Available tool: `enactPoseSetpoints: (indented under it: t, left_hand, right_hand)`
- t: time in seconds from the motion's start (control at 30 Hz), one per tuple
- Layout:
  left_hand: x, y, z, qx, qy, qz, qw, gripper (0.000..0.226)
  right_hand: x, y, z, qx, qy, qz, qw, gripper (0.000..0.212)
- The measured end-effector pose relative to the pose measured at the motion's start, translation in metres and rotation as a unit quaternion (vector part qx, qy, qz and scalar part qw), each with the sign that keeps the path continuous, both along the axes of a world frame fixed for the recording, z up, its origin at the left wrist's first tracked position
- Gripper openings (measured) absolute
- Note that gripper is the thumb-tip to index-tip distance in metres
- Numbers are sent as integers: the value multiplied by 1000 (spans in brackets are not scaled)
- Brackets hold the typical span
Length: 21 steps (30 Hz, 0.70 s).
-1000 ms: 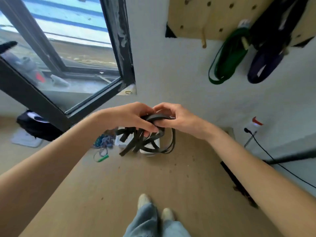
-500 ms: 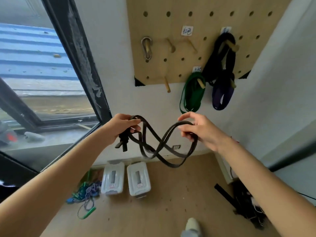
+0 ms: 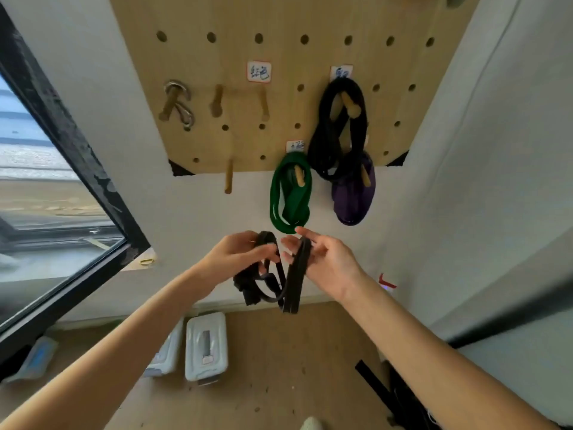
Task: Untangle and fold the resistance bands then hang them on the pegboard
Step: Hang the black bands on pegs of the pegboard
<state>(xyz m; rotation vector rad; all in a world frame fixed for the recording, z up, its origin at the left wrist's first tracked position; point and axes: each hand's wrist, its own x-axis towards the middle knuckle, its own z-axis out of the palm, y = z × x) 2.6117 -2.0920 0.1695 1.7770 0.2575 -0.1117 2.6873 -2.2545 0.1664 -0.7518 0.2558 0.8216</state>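
— Black band point(image 3: 291, 280) was where?
— Held up between both hands, below the pegboard point(image 3: 279, 119). Left hand point(image 3: 235, 259) gripped one bunched end; right hand point(image 3: 322, 259) pinched the other loop (fingers partly spread).
— Nearby?
— Green band point(image 3: 290, 197) hung on a peg just above.

below the black window frame point(image 3: 77, 156) you have two white lidded boxes point(image 3: 206, 346) side by side on the brown floor point(image 3: 279, 383), a yellow rubber band point(image 3: 147, 261) on its sill, and dark clutter point(image 3: 400, 395) far to its right.
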Motion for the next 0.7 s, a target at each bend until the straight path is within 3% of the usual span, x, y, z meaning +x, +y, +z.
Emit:
enactPoseSetpoints:
  t: [0.1,0.17,0.27,0.3,0.33,0.43,0.47,0.5,0.53,0.57,0.63,0.7]
  left_hand:
    - [22,-29,-2,51,-9,2,999,36]
    - [38,-42,-3,124,-19,16,992,39]
    - [62,-56,-1,187,-4,20,982,33]
    - [70,-58,1,192,6,15,981,29]
    - [77,-58,5,198,13,-2,980,25]
    - [98,-47,30,227,14,-99,969,13]
    - [104,-42,42,229,11,-129,965,13]
    - [110,-39,53,230,7,-157,960,15]
    - [115,-38,63,230,2,-185,955,18]
    - [120,-39,72,232,-4,-211,950,21]
    - [132,-41,86,250,-28,-255,934,26]
    - [143,-39,93,307,-56,-273,910,26]
  right_hand:
    - [17,-6,-1,2,-40,-2,999,43]
    - [26,-15,-2,-18,-97,18,995,40]
    - [39,-30,-3,-148,-235,84,957,31]
    - [46,-36,-2,-226,-310,105,917,28]
    - [54,-41,1,-311,-400,122,853,26]
    - [81,-59,19,-482,-606,189,603,51]
    - [90,-62,26,-501,-638,207,547,64]
    - [97,-63,33,-503,-656,226,516,74]
    - [102,-60,39,-491,-663,247,508,80]
    - [106,-56,43,-470,-660,263,523,77]
    - [111,-47,50,-423,-649,249,580,52]
    - [117,-42,58,-411,-635,225,614,22]
